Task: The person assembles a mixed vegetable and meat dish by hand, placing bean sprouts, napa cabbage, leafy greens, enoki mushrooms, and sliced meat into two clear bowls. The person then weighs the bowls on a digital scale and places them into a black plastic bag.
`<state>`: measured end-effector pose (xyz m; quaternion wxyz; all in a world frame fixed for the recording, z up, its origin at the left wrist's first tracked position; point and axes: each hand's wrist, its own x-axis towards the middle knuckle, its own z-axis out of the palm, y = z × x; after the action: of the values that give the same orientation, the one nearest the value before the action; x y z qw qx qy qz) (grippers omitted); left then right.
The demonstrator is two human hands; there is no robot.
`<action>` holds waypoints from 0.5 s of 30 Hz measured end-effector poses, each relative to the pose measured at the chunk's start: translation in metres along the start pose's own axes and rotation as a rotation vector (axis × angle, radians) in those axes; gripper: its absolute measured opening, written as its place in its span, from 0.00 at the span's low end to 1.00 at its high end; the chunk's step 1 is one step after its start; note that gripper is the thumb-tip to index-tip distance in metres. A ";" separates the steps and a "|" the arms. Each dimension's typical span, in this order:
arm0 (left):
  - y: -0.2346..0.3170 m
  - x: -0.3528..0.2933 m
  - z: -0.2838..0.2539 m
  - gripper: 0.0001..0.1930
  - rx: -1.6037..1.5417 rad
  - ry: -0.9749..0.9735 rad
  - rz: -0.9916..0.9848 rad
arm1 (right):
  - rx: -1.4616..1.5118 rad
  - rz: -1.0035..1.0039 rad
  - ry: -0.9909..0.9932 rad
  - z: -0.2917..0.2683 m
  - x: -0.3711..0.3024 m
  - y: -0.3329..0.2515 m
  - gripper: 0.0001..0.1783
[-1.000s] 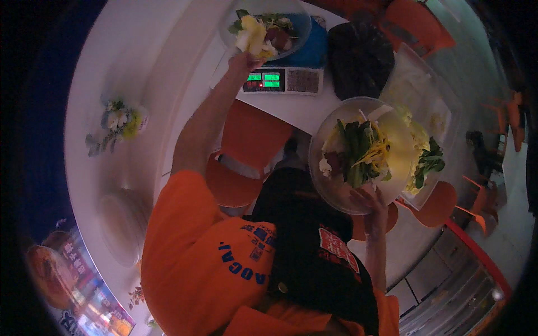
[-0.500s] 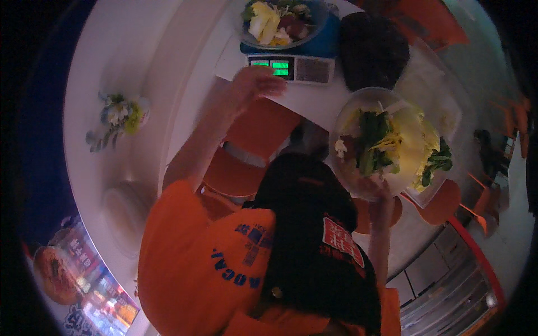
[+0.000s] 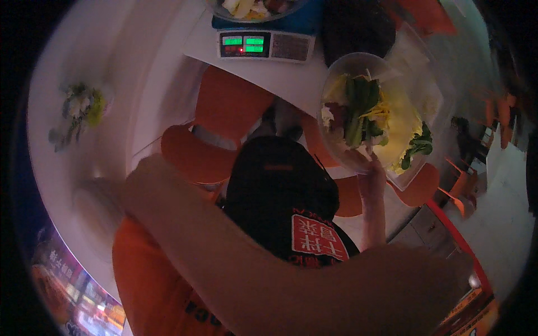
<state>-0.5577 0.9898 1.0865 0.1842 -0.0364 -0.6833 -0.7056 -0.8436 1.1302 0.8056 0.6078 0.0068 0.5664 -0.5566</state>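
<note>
My right hand (image 3: 367, 161) grips the near rim of a clear round bowl (image 3: 358, 63), fingers curled at its edge. Dark green leaves (image 3: 358, 109), yellow shreds (image 3: 378, 112) and reddish pieces lie in the bowl. Beyond its right side, a clear tray (image 3: 408, 180) shows pale yellow and green leaves. My left forearm (image 3: 224, 241) is bent and crosses low in front of me, very near the camera. Toward the lower right my left hand (image 3: 426, 280) is a dark blur; its fingers cannot be made out.
A blue scale (image 3: 294, 47) with green displays stands at the far edge of the white table, bearing another clear food bowl (image 3: 252, 18). Right of it sits a black bundle (image 3: 356, 33). Orange chairs (image 3: 230, 103) stand below the table. Flowers (image 3: 81, 106) are at left.
My left hand has left the scale's front and swung back across me toward the lower right. The right hand keeps hold of the bowl. The view has shifted, so the scale sits higher.
</note>
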 end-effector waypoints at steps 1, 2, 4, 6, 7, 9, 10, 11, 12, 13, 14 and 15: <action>-0.004 -0.003 0.000 0.20 -0.015 -0.018 -0.004 | 0.013 -0.010 -0.038 0.003 0.000 -0.001 0.27; -0.011 -0.005 0.000 0.20 -0.033 -0.033 -0.008 | 0.025 -0.019 -0.027 0.005 0.000 -0.001 0.26; -0.030 -0.012 -0.010 0.20 -0.089 -0.041 -0.057 | -0.015 -0.037 -0.027 0.013 -0.003 -0.003 0.26; -0.069 -0.026 -0.042 0.21 -0.158 0.012 -0.176 | -0.116 -0.084 -0.057 0.021 -0.009 -0.004 0.26; -0.098 -0.036 -0.069 0.21 -0.206 0.129 -0.288 | -0.163 -0.113 -0.065 0.025 -0.012 -0.005 0.26; -0.149 -0.066 -0.136 0.21 -0.334 0.552 -0.547 | -0.245 -0.145 0.017 0.031 -0.019 -0.006 0.26; -0.173 -0.084 -0.177 0.23 -0.550 0.895 -0.824 | -0.141 -0.149 -0.038 0.034 -0.022 -0.006 0.26; -0.197 -0.108 -0.207 0.24 -0.561 1.098 -0.783 | -0.041 -0.117 -0.013 0.035 -0.025 -0.006 0.27; -0.219 -0.135 -0.234 0.25 -0.539 1.362 -0.805 | 0.049 -0.063 0.095 0.036 -0.027 -0.005 0.27; -0.240 -0.158 -0.259 0.26 -0.534 1.354 -0.677 | 0.053 -0.122 0.005 0.035 -0.030 -0.005 0.27; -0.259 -0.177 -0.284 0.27 -0.548 1.361 -0.570 | 0.051 -0.174 -0.002 0.035 -0.032 -0.004 0.28; -0.276 -0.194 -0.304 0.28 -0.584 1.358 -0.448 | 0.040 -0.220 -0.065 0.033 -0.034 -0.003 0.28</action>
<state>-0.4018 0.7325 0.7455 0.3989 0.4966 -0.1976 -0.7452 -0.8141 1.1307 0.8432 0.5607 -0.0614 0.5326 -0.6310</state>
